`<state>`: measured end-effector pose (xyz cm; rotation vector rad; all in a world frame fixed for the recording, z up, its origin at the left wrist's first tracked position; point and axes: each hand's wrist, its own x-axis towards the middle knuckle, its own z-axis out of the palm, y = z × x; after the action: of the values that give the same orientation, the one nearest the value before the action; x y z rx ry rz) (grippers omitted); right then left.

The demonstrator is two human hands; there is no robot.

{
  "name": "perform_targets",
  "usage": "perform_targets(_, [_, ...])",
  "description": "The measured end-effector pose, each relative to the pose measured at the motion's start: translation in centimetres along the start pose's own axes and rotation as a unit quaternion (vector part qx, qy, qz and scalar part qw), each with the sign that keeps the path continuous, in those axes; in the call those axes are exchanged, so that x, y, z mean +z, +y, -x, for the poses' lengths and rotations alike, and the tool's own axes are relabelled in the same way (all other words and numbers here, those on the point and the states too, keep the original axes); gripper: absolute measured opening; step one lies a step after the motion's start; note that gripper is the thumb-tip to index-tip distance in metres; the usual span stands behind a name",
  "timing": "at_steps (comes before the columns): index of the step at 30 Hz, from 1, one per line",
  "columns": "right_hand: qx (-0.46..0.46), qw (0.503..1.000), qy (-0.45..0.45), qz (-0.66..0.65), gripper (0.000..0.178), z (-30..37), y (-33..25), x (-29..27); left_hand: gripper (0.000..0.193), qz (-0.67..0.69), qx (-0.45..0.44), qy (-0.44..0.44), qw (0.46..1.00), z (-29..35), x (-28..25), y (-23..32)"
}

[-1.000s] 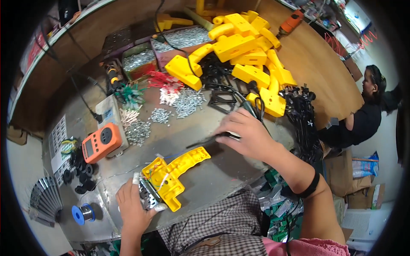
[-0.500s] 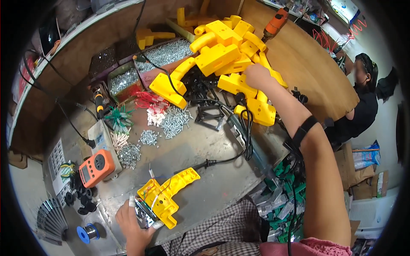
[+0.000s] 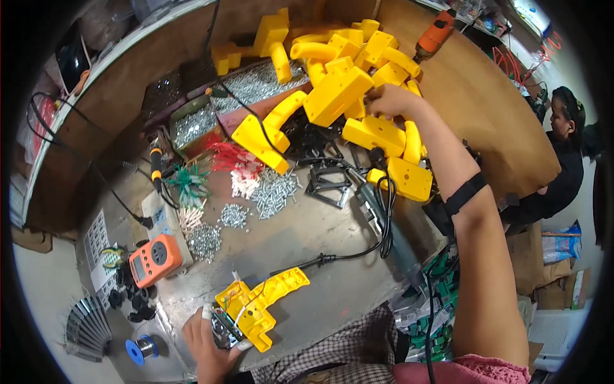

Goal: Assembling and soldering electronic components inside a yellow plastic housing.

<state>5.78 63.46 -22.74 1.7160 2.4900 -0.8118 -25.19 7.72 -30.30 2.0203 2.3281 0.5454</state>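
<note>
Near the table's front edge, my left hand (image 3: 208, 345) has thumb and fingers, with white wraps on the tips, closed round a dark and silver circuit board (image 3: 225, 328). Thin wires run from the board into an open yellow tool housing half (image 3: 251, 315), which lies with its inside up. A black power cord (image 3: 345, 258) leaves its handle. My right hand (image 3: 391, 101) reaches into the pile of yellow housings (image 3: 339, 96) with curled fingers, between that upper housing and a lower one (image 3: 374, 134). What its fingertips hold, if anything, is hidden.
Screw bins (image 3: 259, 89) stand at the back. Loose screws (image 3: 275, 192), red wires (image 3: 235, 160) and green wires (image 3: 188, 184) lie mid-table. An orange meter (image 3: 155, 259) and a solder spool (image 3: 142, 349) are left. An orange power tool (image 3: 435, 35) is back right; a person (image 3: 543, 166) sits beyond.
The view has shifted slightly. A yellow housing has gone from the pile's top, and one now stands tilted over the screw bin at left. My right hand's fingers have shifted within the pile.
</note>
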Motion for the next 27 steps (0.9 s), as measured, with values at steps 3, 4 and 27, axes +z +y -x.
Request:
perform_targets(3, [0.120,0.989,0.088,0.013,0.033,0.3,-3.6,2.8,0.100,-0.006,-0.023,-0.012,1.000,0.3,-0.6,0.0])
perform_targets(4, [0.089,0.985,0.134,0.058,0.032,-0.8,-2.3,3.6,0.100,-0.009,-0.020,-0.011,1.000,0.4,-0.5,-0.2])
perform_targets(27, [-0.526,0.812,-0.224,-0.112,0.018,32.2,-15.9,14.9,0.022,0.312,-0.106,-0.069,0.942,4.7,-7.1,3.7])
